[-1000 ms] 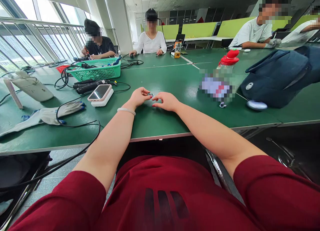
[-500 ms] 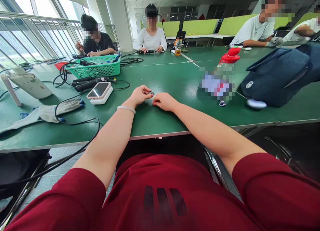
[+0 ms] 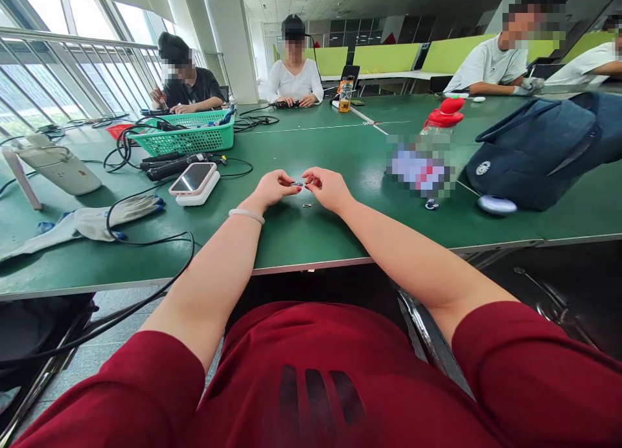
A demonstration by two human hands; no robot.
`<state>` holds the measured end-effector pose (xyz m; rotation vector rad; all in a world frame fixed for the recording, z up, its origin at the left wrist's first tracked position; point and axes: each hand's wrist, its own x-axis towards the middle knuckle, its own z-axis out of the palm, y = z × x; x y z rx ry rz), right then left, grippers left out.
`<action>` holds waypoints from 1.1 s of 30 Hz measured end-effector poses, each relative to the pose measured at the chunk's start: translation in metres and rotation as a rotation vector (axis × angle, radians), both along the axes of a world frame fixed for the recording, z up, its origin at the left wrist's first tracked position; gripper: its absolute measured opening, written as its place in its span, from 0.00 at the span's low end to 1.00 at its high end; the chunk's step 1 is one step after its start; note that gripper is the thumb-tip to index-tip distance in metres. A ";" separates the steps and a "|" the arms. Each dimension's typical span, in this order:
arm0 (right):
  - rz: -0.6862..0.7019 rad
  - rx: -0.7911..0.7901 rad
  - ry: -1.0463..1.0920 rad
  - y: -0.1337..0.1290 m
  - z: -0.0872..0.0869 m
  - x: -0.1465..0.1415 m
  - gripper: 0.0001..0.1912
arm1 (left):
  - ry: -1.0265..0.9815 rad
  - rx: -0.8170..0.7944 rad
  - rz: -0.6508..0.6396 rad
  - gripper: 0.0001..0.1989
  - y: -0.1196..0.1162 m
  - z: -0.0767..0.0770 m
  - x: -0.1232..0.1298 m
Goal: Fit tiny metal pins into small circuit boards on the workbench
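Observation:
Near the middle of the green table (image 3: 340, 241), my left hand (image 3: 276, 188) pinches a small silvery metal piece (image 3: 297, 184) between thumb and fingertips. My right hand (image 3: 328, 188) is just right of that piece, fingers bent and closed together; whatever its fingertips hold, if anything, is too small to make out. A second small metal piece (image 3: 307, 205) lies on the table just below the gap between the hands. A white band circles my left wrist.
On the left are a green basket (image 3: 194, 137), cables, a phone (image 3: 193, 178) on a white box and a glove (image 3: 121, 216). To the right are a red-lidded bottle (image 3: 444, 114), a navy bag (image 3: 539, 150) and a round white object (image 3: 496, 204). People sit beyond.
My right hand has risen slightly and moved right at the fingertips. The small metal piece on the table now shows below it. My left hand still pinches its piece.

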<state>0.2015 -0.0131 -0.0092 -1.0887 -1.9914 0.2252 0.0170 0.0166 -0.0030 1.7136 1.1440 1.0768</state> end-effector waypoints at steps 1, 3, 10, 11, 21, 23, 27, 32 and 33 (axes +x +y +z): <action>0.001 0.020 -0.029 -0.001 0.001 -0.001 0.14 | -0.012 -0.007 -0.015 0.19 -0.001 0.001 0.001; -0.005 0.064 -0.111 -0.003 0.002 -0.002 0.14 | -0.041 -0.021 -0.048 0.19 -0.003 0.002 0.002; -0.081 0.217 -0.373 -0.008 0.008 -0.006 0.16 | -0.119 -0.048 -0.090 0.19 -0.009 0.007 0.005; -0.086 0.230 -0.393 -0.008 0.009 -0.006 0.17 | -0.126 -0.051 -0.093 0.20 -0.010 0.007 0.005; -0.103 0.240 -0.386 -0.003 0.005 -0.005 0.21 | -0.178 -0.077 -0.089 0.19 -0.002 0.002 0.000; -0.119 0.166 -0.271 -0.003 0.006 -0.003 0.20 | -0.158 -0.081 -0.050 0.19 0.000 0.000 -0.002; -0.059 -0.107 -0.143 0.001 0.006 0.007 0.10 | -0.095 -0.068 0.007 0.18 0.003 -0.003 -0.004; 0.068 -0.297 -0.250 0.007 0.001 0.016 0.09 | -0.062 -0.062 0.015 0.18 0.001 -0.001 -0.002; 0.090 -0.299 -0.269 0.007 0.000 0.015 0.08 | -0.060 -0.062 0.015 0.18 0.000 0.000 -0.001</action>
